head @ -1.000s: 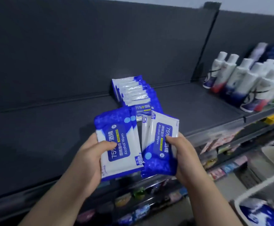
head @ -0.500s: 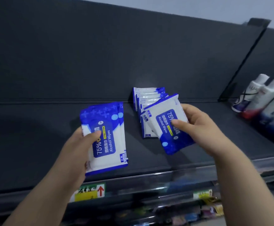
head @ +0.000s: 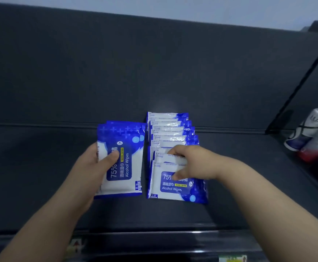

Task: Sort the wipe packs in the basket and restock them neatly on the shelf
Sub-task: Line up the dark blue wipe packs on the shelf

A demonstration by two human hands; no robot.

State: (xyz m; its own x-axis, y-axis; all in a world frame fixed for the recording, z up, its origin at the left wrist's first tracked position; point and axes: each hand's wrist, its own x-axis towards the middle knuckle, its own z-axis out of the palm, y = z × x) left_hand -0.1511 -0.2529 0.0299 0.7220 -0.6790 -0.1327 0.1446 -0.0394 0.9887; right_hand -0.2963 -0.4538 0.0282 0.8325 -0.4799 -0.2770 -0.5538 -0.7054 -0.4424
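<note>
Dark matte shelf (head: 41,167), flat and smooth, backed by an equally dark upright panel (head: 116,72), with a thin seam along the join. At the left, left hand (head: 95,167) gripping a small stack of alcohol wipe packs (head: 124,167): thumb pressed across the printed face, fingers wrapped behind, out of sight. Soft rectangular pouches of glossy film, blue with pale crosses on top, white lower down, dark blue label reading 75% and Alcohol Wipes; held upright just beside the row, contact with the board unclear. Toward the middle, row of wipe packs (head: 169,129) standing on the shelf, one behind another back to the panel, crimped white top edges and blue corners stepped like tiles. At its near end, front pack (head: 173,188), text level, pinched by the right hand (head: 194,163): thumb on the face, fingers curled over the top edges behind. Far right, blurred white plastic bottles (head: 313,133) with blue and red bases, well apart from the packs. Along the bottom, glossy shelf-edge strip (head: 154,241) with small paper tags (head: 232,259).
</note>
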